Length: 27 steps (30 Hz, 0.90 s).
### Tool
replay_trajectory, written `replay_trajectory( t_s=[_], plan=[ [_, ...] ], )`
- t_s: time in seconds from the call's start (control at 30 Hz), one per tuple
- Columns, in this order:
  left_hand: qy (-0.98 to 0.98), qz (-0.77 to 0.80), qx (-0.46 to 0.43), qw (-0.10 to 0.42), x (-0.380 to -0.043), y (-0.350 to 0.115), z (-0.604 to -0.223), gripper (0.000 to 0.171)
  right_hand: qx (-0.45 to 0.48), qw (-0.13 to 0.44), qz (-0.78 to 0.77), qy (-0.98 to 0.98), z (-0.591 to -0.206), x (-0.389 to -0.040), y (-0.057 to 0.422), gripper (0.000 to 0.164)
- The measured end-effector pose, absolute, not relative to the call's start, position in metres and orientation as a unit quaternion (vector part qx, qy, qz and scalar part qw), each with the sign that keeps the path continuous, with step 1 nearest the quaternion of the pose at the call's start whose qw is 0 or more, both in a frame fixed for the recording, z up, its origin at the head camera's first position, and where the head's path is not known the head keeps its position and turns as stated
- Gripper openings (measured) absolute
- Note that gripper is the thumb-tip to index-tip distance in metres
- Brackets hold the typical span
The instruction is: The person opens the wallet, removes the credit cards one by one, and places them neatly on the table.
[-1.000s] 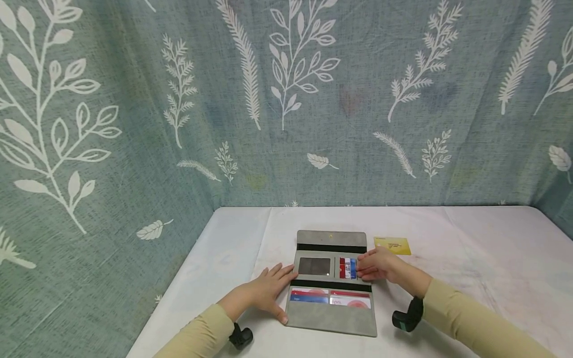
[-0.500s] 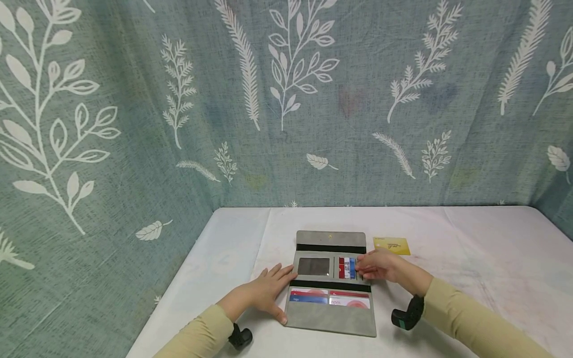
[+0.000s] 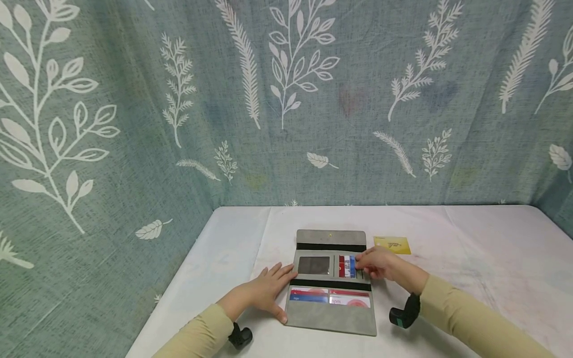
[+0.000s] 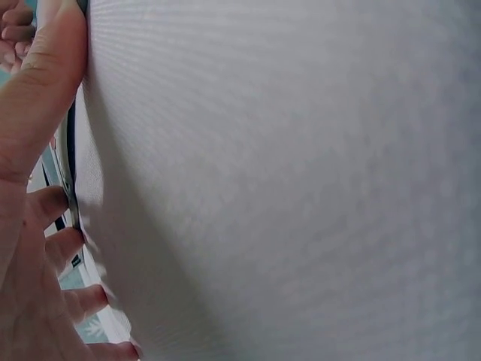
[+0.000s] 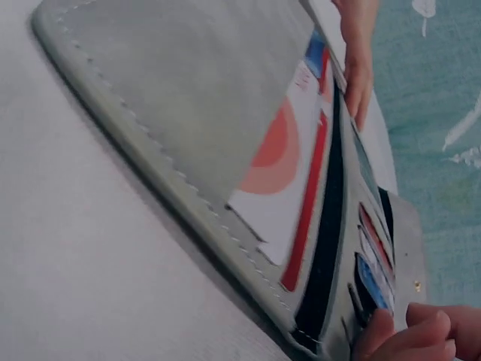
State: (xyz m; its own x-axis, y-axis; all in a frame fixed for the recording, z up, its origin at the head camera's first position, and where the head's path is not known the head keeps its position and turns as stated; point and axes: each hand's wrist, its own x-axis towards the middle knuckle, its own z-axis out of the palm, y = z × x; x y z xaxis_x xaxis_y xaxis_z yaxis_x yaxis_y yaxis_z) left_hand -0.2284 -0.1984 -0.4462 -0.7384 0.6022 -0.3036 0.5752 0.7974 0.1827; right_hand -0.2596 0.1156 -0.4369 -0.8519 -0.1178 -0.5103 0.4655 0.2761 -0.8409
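Observation:
A grey trifold wallet (image 3: 331, 318) lies unfolded on the white table. My left hand (image 3: 268, 291) rests spread at its left edge, fingertips and thumb touching the rim; in the left wrist view the thumb (image 4: 45, 83) lies along that edge. My right hand (image 3: 380, 263) is at the middle panel's right-hand slots and pinches the edge of a blue card (image 5: 373, 282). Beside that card sit a white one and a red card (image 3: 342, 267). The exact fingertip contact is partly hidden by the fingers. A clear window pocket (image 3: 314, 265) is left of these slots.
A yellow card (image 3: 392, 244) lies on the table behind the right hand, beyond the wallet's right edge. The lower panel holds several cards, among them a blue one (image 3: 309, 298) and a white one (image 3: 349, 301). A patterned curtain (image 3: 286, 164) hangs behind the table.
My right hand has shifted very slightly and its fingers have drawn in more at the blue card's edge. The left hand and the wallet stay in place.

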Motion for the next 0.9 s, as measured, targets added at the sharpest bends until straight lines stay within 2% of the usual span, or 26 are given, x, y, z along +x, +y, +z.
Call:
replay_trajectory(
  t_s=[0.17,0.73,0.9],
  plan=[
    [0.931,0.042,0.318,0.176,-0.228,-0.198,-0.445,0.109,0.119,0.224,-0.572,0.780,-0.437,-0.256,0.111,0.028],
    [0.933,0.037,0.314,0.170,-0.228,-0.199,-0.447,0.110,0.095,0.207,-0.550,0.803,-0.443,-0.252,0.105,0.016],
    [0.932,0.044,0.315,0.177,-0.227,-0.199,-0.445,0.110,0.081,0.193,-0.535,0.819,-0.447,-0.252,0.103,0.019]
  ],
)
